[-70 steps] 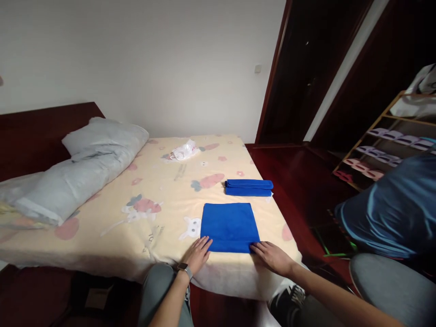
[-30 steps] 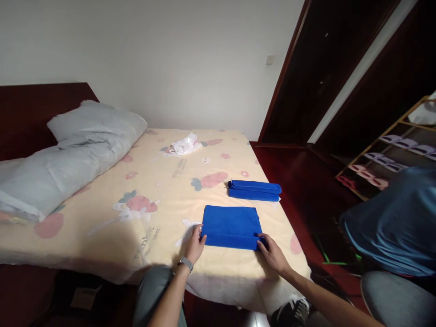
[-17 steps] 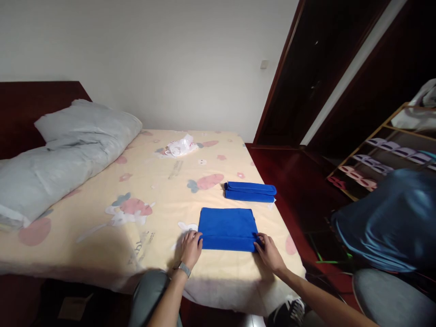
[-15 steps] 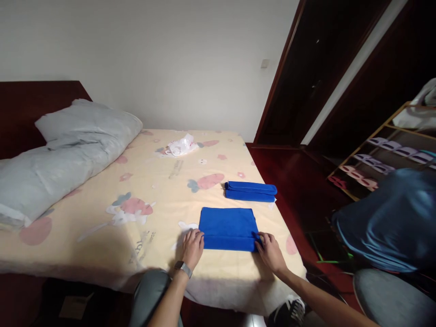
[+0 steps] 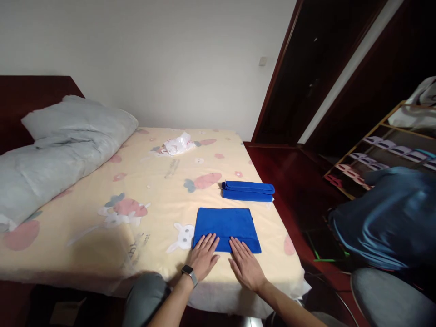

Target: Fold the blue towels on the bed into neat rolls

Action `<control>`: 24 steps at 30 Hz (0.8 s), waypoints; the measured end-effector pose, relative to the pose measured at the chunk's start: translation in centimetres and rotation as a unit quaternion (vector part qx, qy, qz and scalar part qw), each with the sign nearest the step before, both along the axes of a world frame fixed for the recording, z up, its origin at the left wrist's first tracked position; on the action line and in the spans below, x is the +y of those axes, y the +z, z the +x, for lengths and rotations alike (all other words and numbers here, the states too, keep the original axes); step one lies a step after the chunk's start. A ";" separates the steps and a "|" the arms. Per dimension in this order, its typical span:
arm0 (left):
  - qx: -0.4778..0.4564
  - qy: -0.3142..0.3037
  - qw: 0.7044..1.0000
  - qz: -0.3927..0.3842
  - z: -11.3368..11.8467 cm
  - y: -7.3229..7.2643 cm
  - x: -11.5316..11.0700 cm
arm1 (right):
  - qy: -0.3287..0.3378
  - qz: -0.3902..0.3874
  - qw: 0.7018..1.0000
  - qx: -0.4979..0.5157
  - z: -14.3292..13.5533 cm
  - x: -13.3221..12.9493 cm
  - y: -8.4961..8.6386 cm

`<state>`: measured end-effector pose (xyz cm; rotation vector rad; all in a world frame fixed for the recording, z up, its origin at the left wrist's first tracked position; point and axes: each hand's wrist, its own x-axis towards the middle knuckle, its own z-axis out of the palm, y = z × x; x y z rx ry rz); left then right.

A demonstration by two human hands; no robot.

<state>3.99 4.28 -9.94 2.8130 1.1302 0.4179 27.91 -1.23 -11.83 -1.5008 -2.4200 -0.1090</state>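
Note:
A blue cloth (image 5: pixel 225 222), folded into a flat rectangle, lies near the front edge of the bed. My left hand (image 5: pixel 203 256), with a watch on its wrist, rests flat on the cloth's near left part, fingers stretched out. Beside it my right hand (image 5: pixel 245 263) lies open, its fingertips on the near edge right of the middle. A fold line runs across the cloth close to that edge. Just beyond lies a second blue cloth (image 5: pixel 248 190), folded into a narrow strip with a small white tag at its right end.
The bed (image 5: pixel 160 200) has a patterned yellow sheet. A white plastic bag (image 5: pixel 179 144) lies toward the wall and a grey quilt (image 5: pixel 68 145) at the left. On the right stand a shoe rack (image 5: pixel 381 122) and something draped in dark blue fabric (image 5: pixel 384 218).
Both hands have moved from the cloth's side edges inward onto its near part, and the fingers have flattened out. The near fold looks pressed flatter. The view has shifted slightly.

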 end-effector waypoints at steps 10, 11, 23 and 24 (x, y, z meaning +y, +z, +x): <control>-0.007 0.007 0.998 -0.063 -4.3 -1.2 1.6 | 0.021 -0.021 0.999 0.017 7.6 0.0 -0.5; -0.010 0.004 0.997 -0.074 -4.5 -1.3 1.8 | 0.018 -0.025 0.999 0.027 8.1 0.1 -0.5; -0.206 0.097 0.940 -0.254 -5.2 1.8 3.6 | -0.123 -0.198 0.939 0.253 9.7 2.7 1.2; -0.231 0.110 0.929 -0.268 -5.0 2.1 3.9 | -0.137 -0.209 0.924 0.289 9.7 3.0 1.3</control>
